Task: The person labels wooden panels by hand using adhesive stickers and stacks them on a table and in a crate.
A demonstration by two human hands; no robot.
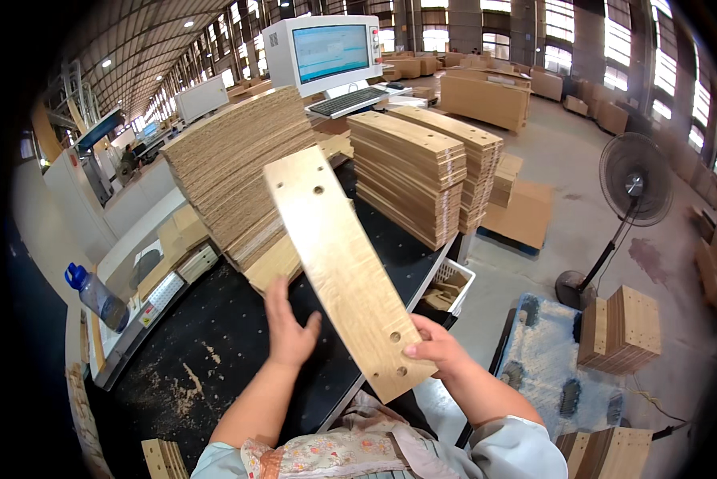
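Note:
My right hand [442, 350] grips the lower end of a long, light wooden board [350, 279] with drilled round holes near both ends. The board is tilted, its far end raised toward the stacks. My left hand [291, 326] is open beside the board's left edge, fingers apart and not around it. Just past my left fingertips lies another wooden board [274, 267], at the foot of a tall stack of boards [239, 172]. Below both hands is the black table top [239, 335], with sawdust scattered on its left part.
Two tall stacks of drilled boards [410, 160] stand at the table's far right. A computer monitor [326, 52] and keyboard [346, 102] are behind. A water bottle [96, 297] stands at left. Right of the table are a white basket [452, 287], a standing fan [634, 185] and a board pile [620, 329].

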